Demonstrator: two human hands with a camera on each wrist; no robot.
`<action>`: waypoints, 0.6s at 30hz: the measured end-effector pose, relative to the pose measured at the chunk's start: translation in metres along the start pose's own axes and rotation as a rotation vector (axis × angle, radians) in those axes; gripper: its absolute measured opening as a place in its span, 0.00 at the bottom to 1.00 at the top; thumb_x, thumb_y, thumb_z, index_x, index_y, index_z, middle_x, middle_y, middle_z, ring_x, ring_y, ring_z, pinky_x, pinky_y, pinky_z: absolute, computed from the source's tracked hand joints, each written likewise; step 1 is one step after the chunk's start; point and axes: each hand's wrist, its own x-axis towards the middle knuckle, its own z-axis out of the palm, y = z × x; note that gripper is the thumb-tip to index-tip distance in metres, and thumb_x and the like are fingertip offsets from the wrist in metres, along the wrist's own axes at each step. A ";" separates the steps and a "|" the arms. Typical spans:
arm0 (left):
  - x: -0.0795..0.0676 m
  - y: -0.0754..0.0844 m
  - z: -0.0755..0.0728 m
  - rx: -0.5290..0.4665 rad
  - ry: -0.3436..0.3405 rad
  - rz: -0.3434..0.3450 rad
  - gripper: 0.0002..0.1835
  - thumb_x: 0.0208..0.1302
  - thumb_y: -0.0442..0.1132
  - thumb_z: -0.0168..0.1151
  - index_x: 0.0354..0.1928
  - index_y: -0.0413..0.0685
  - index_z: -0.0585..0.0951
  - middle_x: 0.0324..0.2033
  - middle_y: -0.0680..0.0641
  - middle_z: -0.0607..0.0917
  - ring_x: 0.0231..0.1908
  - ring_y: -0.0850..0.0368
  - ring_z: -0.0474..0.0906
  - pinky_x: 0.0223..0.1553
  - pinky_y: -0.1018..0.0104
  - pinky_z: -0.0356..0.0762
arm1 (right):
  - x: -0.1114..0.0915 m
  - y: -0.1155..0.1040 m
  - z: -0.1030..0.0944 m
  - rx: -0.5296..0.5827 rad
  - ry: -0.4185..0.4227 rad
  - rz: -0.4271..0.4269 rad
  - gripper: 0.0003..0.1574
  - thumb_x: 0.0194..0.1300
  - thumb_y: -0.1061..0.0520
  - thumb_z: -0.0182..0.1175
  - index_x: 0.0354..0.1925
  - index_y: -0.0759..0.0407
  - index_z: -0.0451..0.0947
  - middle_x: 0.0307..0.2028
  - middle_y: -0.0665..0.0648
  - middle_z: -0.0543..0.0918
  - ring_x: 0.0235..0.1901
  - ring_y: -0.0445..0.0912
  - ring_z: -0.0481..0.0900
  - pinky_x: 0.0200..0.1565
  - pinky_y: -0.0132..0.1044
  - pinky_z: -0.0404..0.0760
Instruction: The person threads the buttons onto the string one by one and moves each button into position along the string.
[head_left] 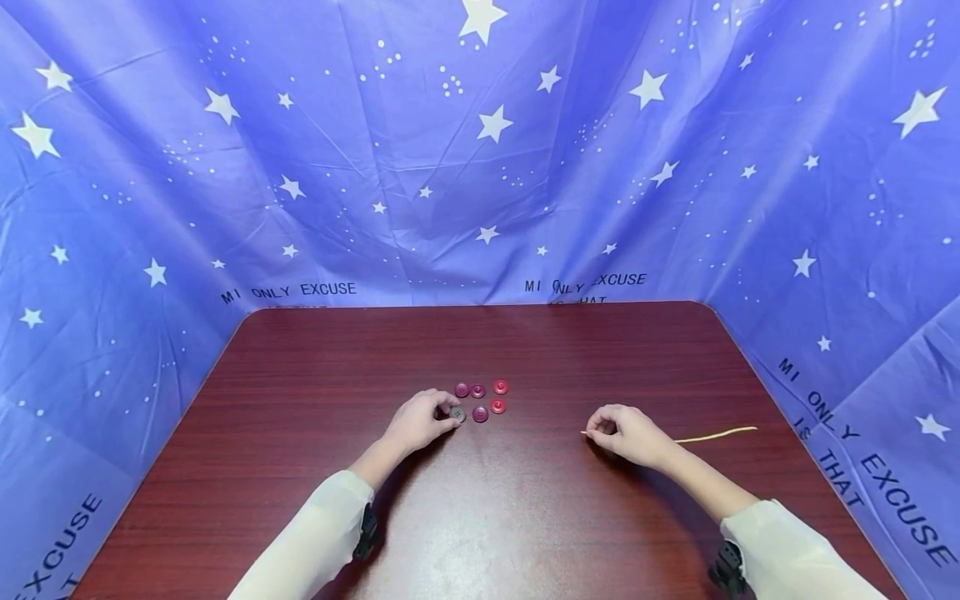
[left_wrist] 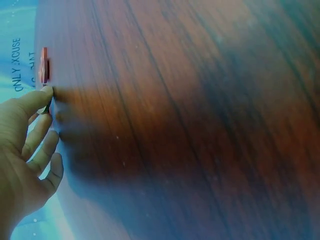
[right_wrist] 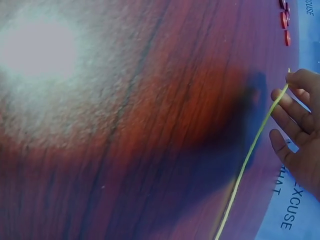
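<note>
A starry curtain (head_left: 412, 158) behind a table (head_left: 525, 350), with the right hand (head_left: 632, 435) pinching a yellow string (head_left: 716, 435) and the left hand (head_left: 422, 419) a grey button (head_left: 458, 413).
The curtain is blue with white stars and rises behind the reddish-brown table and along both its sides; pale sleeves (head_left: 300, 546) come in from the near edge, and the hands are well apart. The right thumb and fingertips grip the string close to one end, a short tip poking past them, while the rest trails off rightward. Near the middle of the table, buttons lie in two rows: two purple buttons (head_left: 477, 391) and a red button (head_left: 500, 387) farther off; nearer, the grey one between left thumb and fingertips, then another purple and another red.
</note>
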 end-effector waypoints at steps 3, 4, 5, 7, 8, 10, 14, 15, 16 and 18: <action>0.000 0.000 -0.001 -0.043 -0.004 -0.011 0.14 0.52 0.43 0.69 0.42 0.54 0.83 0.29 0.57 0.81 0.31 0.63 0.75 0.36 0.65 0.73 | 0.002 -0.003 0.000 0.033 -0.005 0.031 0.04 0.59 0.58 0.62 0.27 0.52 0.78 0.22 0.42 0.77 0.23 0.30 0.71 0.29 0.27 0.73; 0.000 0.000 -0.001 -0.059 -0.006 -0.017 0.13 0.53 0.42 0.69 0.42 0.54 0.83 0.28 0.57 0.81 0.30 0.64 0.75 0.35 0.66 0.72 | 0.003 -0.003 0.000 0.043 -0.008 0.039 0.04 0.59 0.58 0.62 0.28 0.52 0.78 0.22 0.43 0.77 0.23 0.31 0.71 0.28 0.27 0.73; 0.000 -0.001 -0.001 -0.074 -0.006 -0.021 0.13 0.53 0.41 0.69 0.42 0.53 0.83 0.28 0.57 0.81 0.30 0.64 0.75 0.35 0.67 0.72 | 0.003 -0.004 0.000 0.052 -0.008 0.049 0.04 0.60 0.57 0.62 0.28 0.53 0.78 0.21 0.43 0.77 0.22 0.31 0.71 0.28 0.27 0.73; 0.000 -0.002 -0.001 -0.109 0.000 -0.028 0.11 0.54 0.40 0.68 0.41 0.53 0.83 0.26 0.57 0.82 0.28 0.65 0.74 0.35 0.68 0.72 | 0.005 -0.005 0.000 0.066 -0.002 0.061 0.04 0.60 0.58 0.62 0.28 0.53 0.78 0.21 0.43 0.76 0.22 0.31 0.71 0.28 0.27 0.73; 0.000 -0.002 -0.002 -0.121 0.003 -0.029 0.10 0.55 0.39 0.67 0.41 0.53 0.84 0.26 0.57 0.82 0.28 0.65 0.74 0.35 0.68 0.72 | 0.006 -0.006 -0.001 0.070 -0.001 0.064 0.04 0.60 0.58 0.62 0.28 0.53 0.78 0.21 0.43 0.76 0.22 0.32 0.71 0.28 0.27 0.73; 0.000 -0.003 -0.003 -0.140 0.014 -0.034 0.08 0.56 0.38 0.66 0.40 0.53 0.84 0.26 0.57 0.82 0.28 0.66 0.74 0.36 0.68 0.72 | 0.007 -0.006 -0.001 0.070 0.002 0.068 0.03 0.60 0.58 0.62 0.29 0.53 0.78 0.21 0.43 0.77 0.23 0.32 0.71 0.28 0.27 0.73; 0.000 -0.004 -0.006 -0.201 0.000 -0.055 0.07 0.59 0.37 0.63 0.40 0.51 0.84 0.22 0.55 0.81 0.23 0.66 0.73 0.31 0.70 0.72 | 0.008 -0.007 -0.001 0.067 -0.001 0.073 0.02 0.60 0.58 0.61 0.30 0.53 0.78 0.22 0.44 0.77 0.23 0.32 0.71 0.29 0.28 0.72; 0.000 -0.004 -0.007 -0.216 -0.006 -0.062 0.07 0.60 0.37 0.62 0.40 0.51 0.84 0.21 0.55 0.81 0.21 0.67 0.73 0.30 0.71 0.72 | 0.009 -0.007 -0.001 0.065 0.000 0.073 0.03 0.61 0.58 0.61 0.30 0.53 0.78 0.22 0.44 0.77 0.23 0.32 0.71 0.29 0.28 0.72; 0.000 -0.004 -0.007 -0.232 -0.013 -0.067 0.07 0.60 0.37 0.62 0.40 0.50 0.84 0.19 0.54 0.80 0.19 0.67 0.72 0.28 0.72 0.71 | 0.009 -0.008 -0.001 0.066 0.000 0.074 0.03 0.61 0.57 0.61 0.30 0.53 0.78 0.22 0.44 0.77 0.24 0.32 0.71 0.29 0.28 0.72; 0.000 -0.004 -0.008 -0.259 -0.021 -0.077 0.07 0.61 0.37 0.61 0.41 0.49 0.84 0.15 0.53 0.79 0.15 0.66 0.71 0.26 0.72 0.71 | 0.011 -0.009 -0.001 0.069 0.000 0.076 0.03 0.61 0.57 0.61 0.30 0.54 0.79 0.22 0.44 0.77 0.23 0.32 0.71 0.28 0.28 0.72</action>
